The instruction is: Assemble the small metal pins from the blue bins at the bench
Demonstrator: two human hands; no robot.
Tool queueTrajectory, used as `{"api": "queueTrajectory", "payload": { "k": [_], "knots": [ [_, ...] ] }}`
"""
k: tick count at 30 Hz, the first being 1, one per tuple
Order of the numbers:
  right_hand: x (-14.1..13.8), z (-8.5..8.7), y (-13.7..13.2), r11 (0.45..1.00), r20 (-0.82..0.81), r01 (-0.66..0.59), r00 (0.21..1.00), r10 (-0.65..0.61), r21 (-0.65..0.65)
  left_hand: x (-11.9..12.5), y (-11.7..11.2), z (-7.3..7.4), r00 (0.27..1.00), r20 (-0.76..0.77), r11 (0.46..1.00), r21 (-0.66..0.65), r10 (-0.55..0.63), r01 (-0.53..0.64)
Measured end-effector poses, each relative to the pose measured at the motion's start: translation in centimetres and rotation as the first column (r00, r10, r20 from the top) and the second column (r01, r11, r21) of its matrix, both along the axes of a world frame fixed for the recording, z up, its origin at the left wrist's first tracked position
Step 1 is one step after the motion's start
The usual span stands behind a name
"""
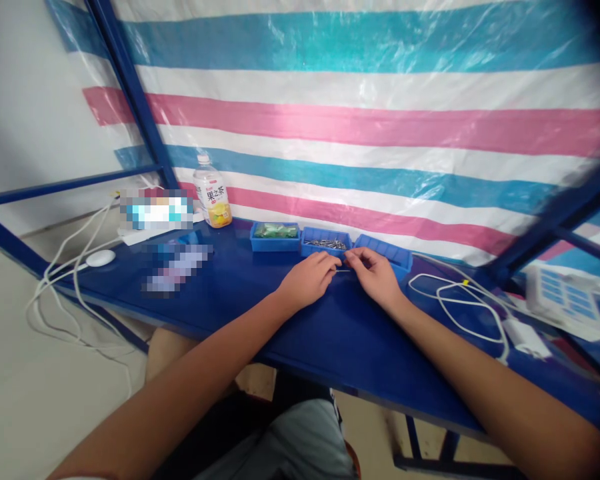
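Observation:
My left hand [310, 279] is closed in a pinch above the blue tabletop, with a thin, pale rod-like piece [343, 271] sticking out from its fingertips towards the right. Close beside it, my right hand [377, 272] has thumb and forefinger pressed together; whatever sits between them is too small to make out. Just behind the hands stand three blue bins. The left bin [275, 245] holds green pieces [276, 231], and the middle bin [307, 251] holds small metal parts [325, 244]. Partly hidden by my right hand is the right bin [403, 257], its visible inside bare.
A drink bottle [213, 193] stands at the back left near blurred items. White cables [450, 300] and an adapter [525, 337] lie on the right, by a white box with blue squares [565, 297]. Striped sheeting [330, 127] hangs behind the blue table [260, 320].

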State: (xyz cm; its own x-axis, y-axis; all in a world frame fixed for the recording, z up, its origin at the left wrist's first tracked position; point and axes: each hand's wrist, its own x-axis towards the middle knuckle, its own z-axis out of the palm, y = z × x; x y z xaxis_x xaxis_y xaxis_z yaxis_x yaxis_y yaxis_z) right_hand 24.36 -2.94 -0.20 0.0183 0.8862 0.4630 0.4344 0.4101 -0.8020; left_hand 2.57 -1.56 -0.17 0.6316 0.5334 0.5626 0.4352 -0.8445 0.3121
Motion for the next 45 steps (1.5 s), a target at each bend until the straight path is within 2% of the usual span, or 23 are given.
{"api": "queueTrajectory", "payload": {
  "k": [4, 9, 12, 17, 19, 21, 24, 27, 31, 35, 37, 42, 45],
  "knots": [
    [-0.4, -0.2, -0.2, 0.989, -0.020, -0.118, 0.993, 0.117, -0.090, -0.3, 0.7, -0.2, 0.988, 0.152, 0.992, -0.122, 0.034, -0.016],
    [-0.5, -0.7, 0.0, 0.981, -0.072, -0.163, 0.985, 0.156, -0.104, -0.6, 1.3, -0.3, 0.976, 0.207, 0.983, -0.180, 0.067, -0.029],
    [-0.4, -0.9, 0.1, 0.972, -0.100, -0.201, 0.977, 0.189, -0.122, -0.6, 1.3, 0.0, 0.950, 0.308, 0.965, -0.261, 0.059, 0.025],
    [-0.7, -1.1, 0.0, 0.958, -0.086, -0.253, 0.966, 0.243, -0.136, -0.5, 1.1, 0.2, 0.881, 0.466, 0.892, -0.430, 0.084, 0.142],
    [-0.8, -1.0, -0.1, 0.959, -0.041, -0.258, 0.966, 0.255, -0.115, -0.5, 1.0, 0.4, 0.871, 0.478, 0.891, -0.436, 0.110, 0.127],
    [-0.9, -0.8, -0.4, 0.966, 0.019, -0.241, 0.970, 0.243, -0.092, -0.6, 0.9, 0.5, 0.873, 0.467, 0.913, -0.403, 0.139, 0.070],
    [-0.8, -0.5, -0.7, 0.985, 0.112, -0.168, 0.979, 0.171, -0.035, -0.7, 0.7, 0.5, 0.911, 0.383, 0.931, -0.365, 0.151, -0.001],
    [-0.7, -0.1, -1.0, 0.994, 0.179, -0.103, 0.979, 0.096, 0.033, -0.7, 0.7, 0.2, 0.950, 0.302, 0.908, -0.415, 0.079, 0.056],
    [-0.8, 0.2, -1.3, 0.993, 0.194, -0.071, 0.980, 0.051, 0.096, -0.5, 0.8, -0.3, 0.943, 0.333, 0.866, -0.466, -0.020, 0.183],
    [-0.9, 0.2, -1.4, 0.990, 0.242, -0.047, 0.970, 0.015, 0.129, -0.3, 0.7, -0.1, 0.933, 0.361, 0.871, -0.452, -0.018, 0.191],
    [-0.9, 0.1, -1.3, 0.989, 0.239, -0.062, 0.971, 0.028, 0.134, -0.4, 0.6, 0.1, 0.923, 0.386, 0.876, -0.446, 0.005, 0.182],
    [-1.1, -0.1, -1.1, 0.964, 0.226, -0.211, 0.959, 0.172, 0.161, -0.5, 1.0, 0.0, 0.894, 0.446, 0.851, -0.487, 0.049, 0.196],
    [-1.2, 0.0, -1.1, 0.963, 0.211, -0.231, 0.957, 0.200, 0.139, -0.6, 1.4, -0.2, 0.870, 0.482, 0.853, -0.493, 0.103, 0.172]
  ]
}}
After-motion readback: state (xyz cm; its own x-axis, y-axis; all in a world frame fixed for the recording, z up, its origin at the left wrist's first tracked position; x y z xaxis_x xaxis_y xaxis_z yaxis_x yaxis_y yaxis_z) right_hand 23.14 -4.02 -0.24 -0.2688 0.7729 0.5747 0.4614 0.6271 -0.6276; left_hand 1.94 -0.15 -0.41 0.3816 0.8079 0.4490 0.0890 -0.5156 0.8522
